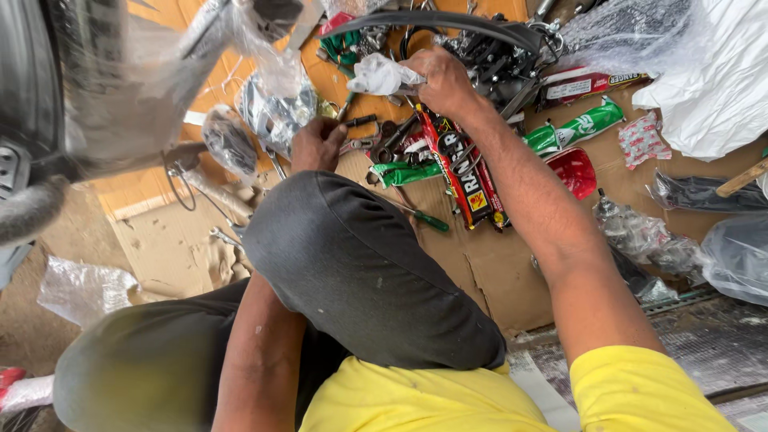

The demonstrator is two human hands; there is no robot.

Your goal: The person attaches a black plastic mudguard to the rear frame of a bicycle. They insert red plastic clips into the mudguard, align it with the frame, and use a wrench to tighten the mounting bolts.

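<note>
Flattened cardboard [480,272] covers the floor, strewn with tools and plastic-wrapped parts. Far in the scene, the right hand [445,80] has its fingers curled around a crumpled white rag [380,76], beside a black curved fender [448,22]. Left of it, the left hand [318,144] rests above the bent knee, fingers pinched on a small tool [346,108]. A green-handled screwdriver [424,218] lies nearer.

The right hand [445,80] is gripping a crumpled white rag [380,76] just above the heap of wrenches [392,138] on the cardboard sheet [480,264]. The left hand [318,144] is curling closed just left of those wrenches, its grip hidden; a green-handled screwdriver [424,218] is lying below them.
</note>
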